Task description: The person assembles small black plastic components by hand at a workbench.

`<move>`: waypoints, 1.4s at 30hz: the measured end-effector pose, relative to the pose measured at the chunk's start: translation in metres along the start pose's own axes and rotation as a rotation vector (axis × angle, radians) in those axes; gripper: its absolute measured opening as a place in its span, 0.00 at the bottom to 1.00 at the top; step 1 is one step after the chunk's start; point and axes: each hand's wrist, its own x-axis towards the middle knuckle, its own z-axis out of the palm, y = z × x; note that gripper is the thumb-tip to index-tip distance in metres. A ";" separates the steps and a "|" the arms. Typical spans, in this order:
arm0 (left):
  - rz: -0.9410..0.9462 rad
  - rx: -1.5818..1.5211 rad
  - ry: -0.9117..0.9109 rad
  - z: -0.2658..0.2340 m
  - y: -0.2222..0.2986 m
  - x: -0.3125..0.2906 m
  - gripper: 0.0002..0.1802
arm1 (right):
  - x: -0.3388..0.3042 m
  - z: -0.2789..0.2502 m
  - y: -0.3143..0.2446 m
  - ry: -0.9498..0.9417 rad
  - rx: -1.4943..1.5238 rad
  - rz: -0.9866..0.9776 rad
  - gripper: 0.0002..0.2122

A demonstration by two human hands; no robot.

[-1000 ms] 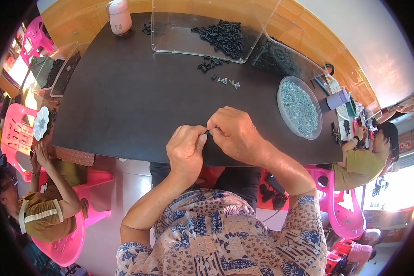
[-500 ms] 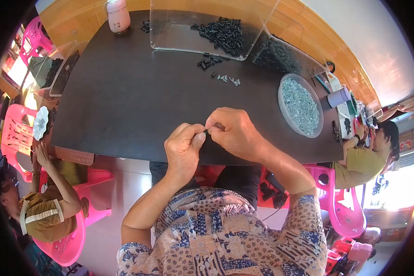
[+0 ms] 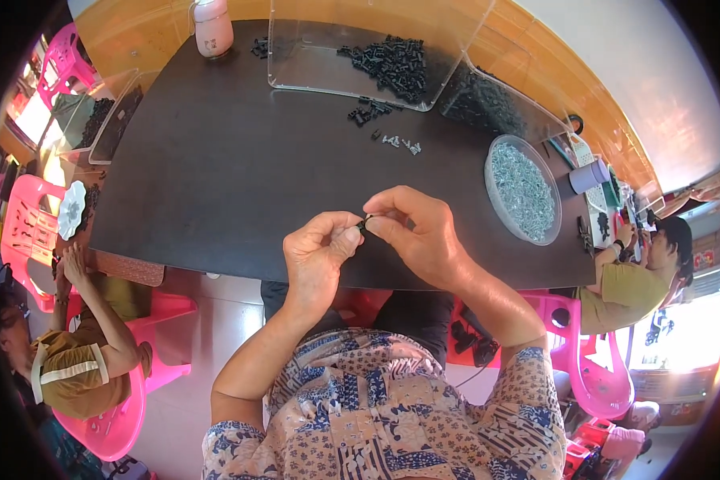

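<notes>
Over the near edge of the dark table, my left hand pinches a small black plastic part between thumb and forefinger. My right hand meets it from the other side, thumb and forefinger closed at the part's upper end. Fingers cover most of the part, and I cannot make out whether a second tiny piece is in the right pinch. Farther out on the table lie several small silvery pieces and a loose pile of black parts.
A clear bin with black parts stands at the back, another clear bin beside it. At right sits a round tub of small shiny pieces, near a lilac cup. A pink bottle stands back left. Co-workers sit at both sides.
My right fingers have lifted and loosened slightly at the joint between the hands, so more of the black part shows. My left hand stays nearly in place.
</notes>
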 end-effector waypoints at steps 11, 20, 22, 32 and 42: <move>-0.121 0.003 -0.013 0.001 -0.002 0.000 0.05 | -0.003 0.010 0.012 0.095 -0.272 -0.473 0.06; -0.154 -0.063 0.054 0.000 0.008 0.000 0.05 | -0.011 0.005 0.011 0.081 -0.126 -0.344 0.13; -0.152 -0.077 0.048 0.000 0.008 0.001 0.05 | -0.014 0.009 0.009 0.131 0.000 -0.169 0.14; -0.183 -0.185 0.006 0.005 0.015 0.004 0.04 | -0.010 0.012 0.012 0.195 -0.420 -0.509 0.21; -0.268 -0.260 -0.019 0.004 0.018 -0.001 0.02 | -0.010 0.014 0.016 0.266 -0.452 -0.629 0.18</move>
